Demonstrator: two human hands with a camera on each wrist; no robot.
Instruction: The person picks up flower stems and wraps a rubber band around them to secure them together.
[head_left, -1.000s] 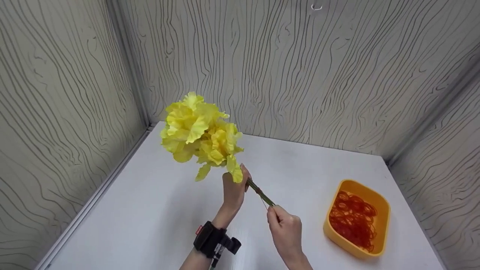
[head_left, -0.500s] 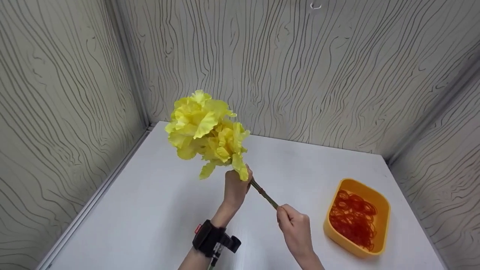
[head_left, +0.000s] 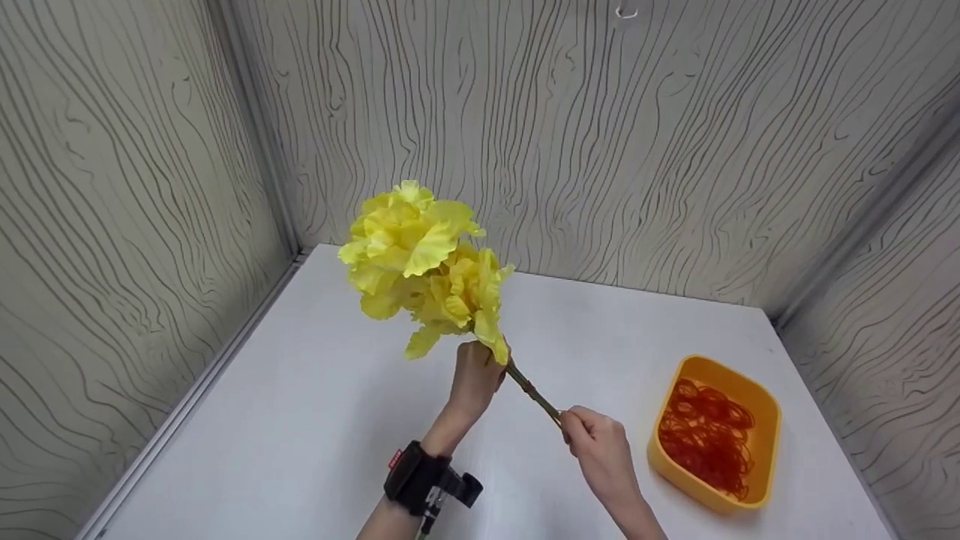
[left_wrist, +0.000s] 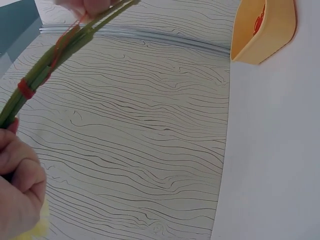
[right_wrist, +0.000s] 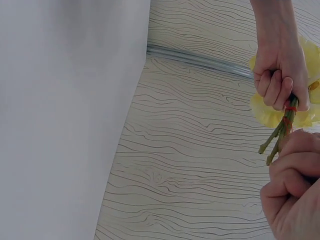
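Observation:
In the head view, a bunch of yellow flowers (head_left: 420, 259) tilts up to the left above the table. My left hand (head_left: 475, 382) grips its green stems (head_left: 534, 391) just under the blooms. A red rubber band (left_wrist: 26, 89) is wound round the stems below that grip, and a strand of it stretches down along them in the left wrist view. Near the lower stem ends, my right hand (head_left: 600, 446) pinches the stretched strand between thumb and curled fingers. Cut stem ends (right_wrist: 270, 147) poke out beside those fingers in the right wrist view.
An orange box (head_left: 694, 491) holding a heap of red rubber bands (head_left: 705, 439) stands on the white table (head_left: 247, 442), to the right of my right hand. Wood-patterned panels (head_left: 525, 135) close in the back and both sides. A black wrist strap (head_left: 411, 476) sits on my left forearm.
The flowers and my left hand have shifted slightly right. My right hand has moved right and slightly outward towards the stem ends, still pinching.

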